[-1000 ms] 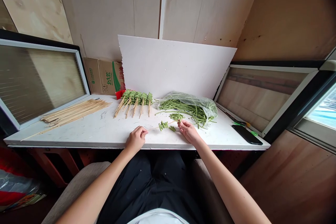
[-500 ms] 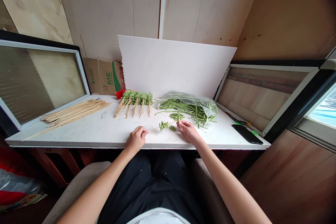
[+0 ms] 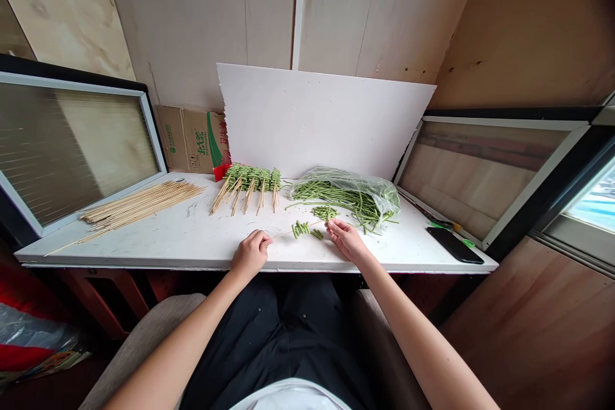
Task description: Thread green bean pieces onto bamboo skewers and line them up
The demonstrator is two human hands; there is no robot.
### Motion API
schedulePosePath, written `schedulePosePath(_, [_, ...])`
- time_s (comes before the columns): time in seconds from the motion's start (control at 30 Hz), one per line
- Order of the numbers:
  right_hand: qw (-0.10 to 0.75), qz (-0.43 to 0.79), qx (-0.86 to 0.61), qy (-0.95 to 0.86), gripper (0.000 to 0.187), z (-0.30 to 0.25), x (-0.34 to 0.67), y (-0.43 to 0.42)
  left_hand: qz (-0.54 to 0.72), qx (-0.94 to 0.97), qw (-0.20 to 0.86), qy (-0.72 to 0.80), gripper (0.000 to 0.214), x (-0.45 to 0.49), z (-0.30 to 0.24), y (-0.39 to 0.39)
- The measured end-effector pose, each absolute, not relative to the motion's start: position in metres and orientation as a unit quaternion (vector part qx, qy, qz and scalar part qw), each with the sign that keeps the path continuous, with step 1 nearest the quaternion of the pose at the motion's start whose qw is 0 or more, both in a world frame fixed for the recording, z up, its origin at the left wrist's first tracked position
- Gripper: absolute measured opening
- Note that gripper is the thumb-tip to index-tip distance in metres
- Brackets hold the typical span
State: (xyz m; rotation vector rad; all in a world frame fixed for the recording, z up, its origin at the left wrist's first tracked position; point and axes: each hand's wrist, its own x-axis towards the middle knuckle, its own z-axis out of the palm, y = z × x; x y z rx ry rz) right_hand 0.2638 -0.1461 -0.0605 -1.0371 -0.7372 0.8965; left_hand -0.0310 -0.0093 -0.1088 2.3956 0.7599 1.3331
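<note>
My left hand (image 3: 250,250) is closed in a pinch on the near end of a thin bamboo skewer (image 3: 282,235), just over the front of the white table. Several short cut pieces of green bean (image 3: 300,229) are threaded along its middle. At the skewer's other end, my right hand (image 3: 344,238) has its fingertips pinched together on what looks like a small bean piece, mostly hidden by the fingers. Loose cut pieces (image 3: 316,234) lie between the hands. Just behind the right fingertips is a small pile of cut beans (image 3: 323,212).
Long green beans (image 3: 331,194) spill from a clear plastic bag (image 3: 382,189) behind my right hand. Finished bean skewers (image 3: 252,177) are stacked at back left, beside loose bamboo skewers (image 3: 144,205). A black phone (image 3: 454,245) lies right. A white board (image 3: 327,122) and cardboard box (image 3: 189,141) stand behind.
The camera view has shifted very slightly. Both hands keep almost the same place and grip at the two ends of the skewer.
</note>
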Motion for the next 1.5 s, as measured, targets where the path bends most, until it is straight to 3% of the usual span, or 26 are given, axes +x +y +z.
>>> schedulePosePath(0.73, [0.708, 0.382, -0.491, -0.334, 0.038, -0.067, 0.270, -0.142, 0.455, 0.834, 0.142, 0.279, 0.021, -0.032, -0.107, -0.011])
schedulePosePath(1.23, [0.695, 0.390, -0.495, -0.345, 0.028, -0.069, 0.272, -0.143, 0.459, 0.832, 0.149, 0.273, 0.024, -0.033, -0.104, -0.013])
schedulePosePath(1.5, [0.700, 0.399, -0.477, -0.350, 0.033, -0.069, 0.271, -0.142, 0.466, 0.828, 0.160, 0.267, 0.020, -0.032, -0.105, -0.010])
